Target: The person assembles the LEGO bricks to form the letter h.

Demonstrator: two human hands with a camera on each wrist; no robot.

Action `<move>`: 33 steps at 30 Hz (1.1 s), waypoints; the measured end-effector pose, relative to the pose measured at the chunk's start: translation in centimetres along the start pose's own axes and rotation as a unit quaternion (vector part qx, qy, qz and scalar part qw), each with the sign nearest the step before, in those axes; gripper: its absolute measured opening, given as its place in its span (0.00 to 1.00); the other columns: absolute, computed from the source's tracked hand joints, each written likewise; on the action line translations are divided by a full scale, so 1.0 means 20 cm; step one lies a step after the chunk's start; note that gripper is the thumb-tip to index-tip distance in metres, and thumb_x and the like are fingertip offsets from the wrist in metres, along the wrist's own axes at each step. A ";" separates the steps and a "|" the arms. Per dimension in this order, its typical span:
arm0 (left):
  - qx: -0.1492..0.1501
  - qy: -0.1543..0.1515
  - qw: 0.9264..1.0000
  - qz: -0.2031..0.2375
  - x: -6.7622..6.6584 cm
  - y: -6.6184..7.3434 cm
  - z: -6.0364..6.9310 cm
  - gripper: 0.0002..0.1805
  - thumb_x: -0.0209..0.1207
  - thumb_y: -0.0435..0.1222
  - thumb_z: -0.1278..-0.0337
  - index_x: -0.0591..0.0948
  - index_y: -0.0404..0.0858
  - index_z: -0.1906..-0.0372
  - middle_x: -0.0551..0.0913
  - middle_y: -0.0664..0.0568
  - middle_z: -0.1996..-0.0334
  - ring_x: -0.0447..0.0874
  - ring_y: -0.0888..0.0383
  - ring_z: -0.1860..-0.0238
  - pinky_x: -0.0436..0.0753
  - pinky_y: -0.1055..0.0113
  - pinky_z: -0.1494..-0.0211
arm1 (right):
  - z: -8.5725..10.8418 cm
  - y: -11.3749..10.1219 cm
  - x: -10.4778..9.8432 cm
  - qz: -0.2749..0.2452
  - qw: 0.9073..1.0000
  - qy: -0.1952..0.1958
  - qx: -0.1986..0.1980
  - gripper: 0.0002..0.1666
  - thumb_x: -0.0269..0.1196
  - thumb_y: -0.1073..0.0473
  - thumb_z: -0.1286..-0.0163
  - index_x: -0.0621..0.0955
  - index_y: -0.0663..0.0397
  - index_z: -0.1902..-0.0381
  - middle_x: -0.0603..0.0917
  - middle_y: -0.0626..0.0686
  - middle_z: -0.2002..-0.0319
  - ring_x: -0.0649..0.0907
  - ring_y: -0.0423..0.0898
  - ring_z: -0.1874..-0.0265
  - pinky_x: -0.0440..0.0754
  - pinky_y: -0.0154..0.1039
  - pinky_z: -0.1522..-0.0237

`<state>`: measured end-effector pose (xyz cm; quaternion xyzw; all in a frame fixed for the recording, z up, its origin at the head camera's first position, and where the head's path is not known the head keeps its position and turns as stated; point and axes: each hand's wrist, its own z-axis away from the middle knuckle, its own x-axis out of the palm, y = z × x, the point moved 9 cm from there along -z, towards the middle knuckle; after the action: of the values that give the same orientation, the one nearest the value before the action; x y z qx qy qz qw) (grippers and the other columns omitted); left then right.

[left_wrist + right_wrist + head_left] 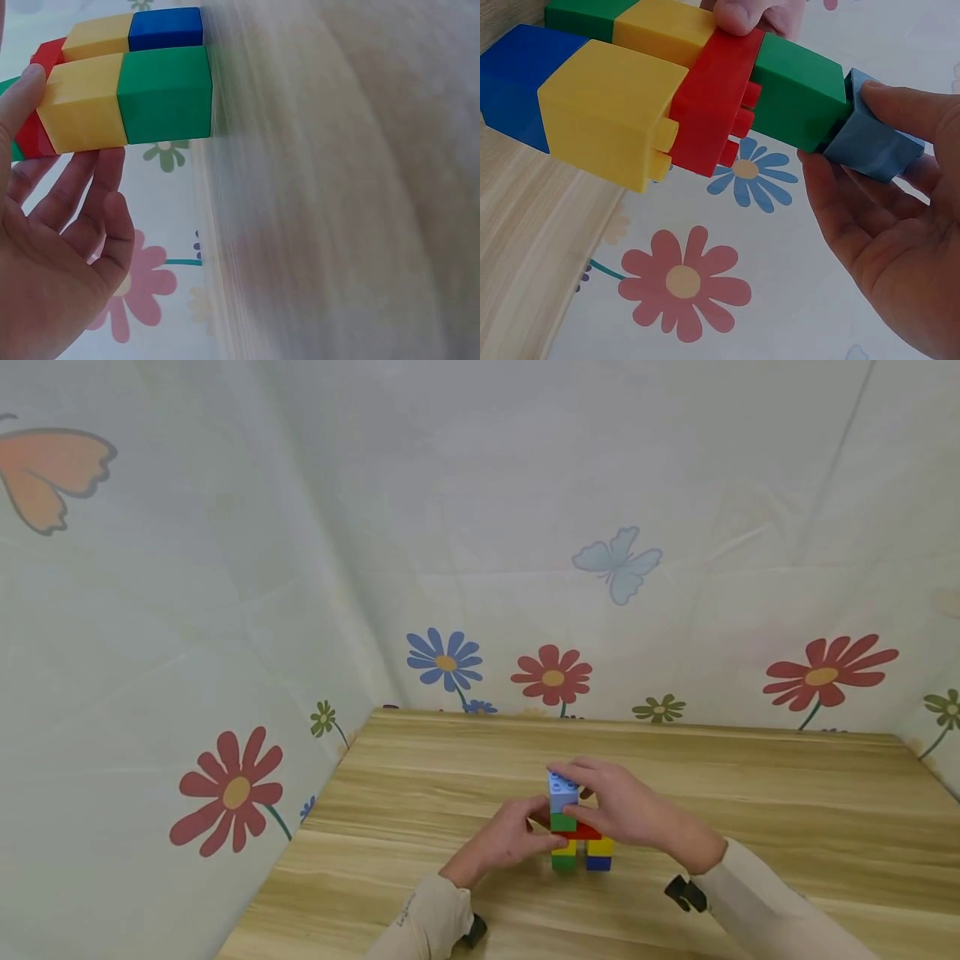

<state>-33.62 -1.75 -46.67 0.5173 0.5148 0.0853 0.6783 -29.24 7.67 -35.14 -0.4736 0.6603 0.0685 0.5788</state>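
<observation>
A small toy-block structure stands on the wooden table. Its left column has a green block (166,94) under a yellow block (82,101); the right column has a dark blue block (525,86) under another yellow block (604,109). Across both lies a red block (712,101), with an upper green block (799,94) above its left part. My right hand (626,802) pinches a light blue block (874,142), tilted slightly against the upper green block's top. From the left side, my left hand (510,835) grips the structure around the red and yellow blocks.
The wooden table (450,760) extends to both sides of the structure. Behind and at left hangs a pale cloth (480,510) printed with flowers and butterflies. Dark straps (686,893) show near both sleeves.
</observation>
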 end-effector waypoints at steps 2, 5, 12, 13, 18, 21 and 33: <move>0.001 0.001 1.000 0.000 0.00 0.00 0.00 0.16 0.63 0.48 0.44 0.79 0.51 0.51 0.81 0.66 0.62 0.77 0.67 0.60 0.76 0.70 0.60 | 0.00 0.00 0.00 0.000 1.000 -0.001 -0.001 0.33 0.68 0.64 0.41 0.72 0.55 0.37 0.78 0.51 0.49 0.79 0.42 0.59 0.80 0.35 0.60; 0.002 0.001 1.000 0.004 0.00 0.01 0.00 0.16 0.63 0.48 0.43 0.79 0.51 0.51 0.81 0.66 0.62 0.77 0.67 0.60 0.76 0.70 0.59 | 0.00 0.01 0.00 0.000 1.000 -0.004 -0.002 0.33 0.68 0.64 0.41 0.73 0.52 0.37 0.78 0.50 0.50 0.78 0.43 0.58 0.80 0.35 0.60; 0.007 0.002 1.000 0.007 -0.01 0.01 0.00 0.15 0.63 0.47 0.43 0.79 0.50 0.52 0.81 0.65 0.62 0.77 0.67 0.60 0.76 0.70 0.60 | 0.00 0.02 0.00 -0.019 1.000 -0.010 0.003 0.33 0.68 0.63 0.40 0.72 0.53 0.37 0.78 0.50 0.49 0.78 0.42 0.59 0.80 0.35 0.60; 0.007 0.002 1.000 0.006 -0.01 0.01 0.00 0.15 0.63 0.48 0.43 0.79 0.50 0.52 0.81 0.65 0.62 0.77 0.67 0.61 0.76 0.70 0.60 | 0.00 0.02 0.00 -0.022 1.000 -0.011 0.006 0.33 0.68 0.63 0.40 0.72 0.53 0.37 0.78 0.50 0.49 0.78 0.42 0.59 0.80 0.35 0.60; 0.004 0.002 1.000 0.005 0.00 0.01 0.00 0.15 0.63 0.48 0.43 0.79 0.51 0.53 0.81 0.66 0.63 0.77 0.67 0.61 0.77 0.70 0.60 | 0.00 0.03 0.00 -0.029 0.999 -0.014 0.014 0.32 0.67 0.62 0.39 0.72 0.53 0.37 0.78 0.50 0.48 0.78 0.42 0.59 0.79 0.31 0.61; 0.002 0.003 1.000 0.006 0.00 0.01 0.00 0.14 0.62 0.49 0.43 0.79 0.51 0.54 0.81 0.66 0.63 0.77 0.67 0.61 0.77 0.70 0.60 | 0.00 0.04 0.01 -0.028 0.999 -0.012 0.013 0.32 0.67 0.62 0.39 0.72 0.54 0.37 0.78 0.51 0.48 0.78 0.42 0.59 0.79 0.32 0.60; 0.002 0.000 1.000 0.008 0.00 0.00 0.01 0.14 0.62 0.49 0.43 0.79 0.52 0.53 0.81 0.66 0.63 0.77 0.67 0.61 0.77 0.70 0.60 | 0.00 0.03 0.02 -0.015 1.000 -0.008 0.007 0.32 0.68 0.62 0.40 0.72 0.54 0.37 0.78 0.50 0.48 0.77 0.42 0.59 0.79 0.31 0.62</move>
<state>-33.52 -1.81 -46.67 0.5224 0.5107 0.0896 0.6769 -29.62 7.90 -35.73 -0.4785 0.6492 0.0588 0.5882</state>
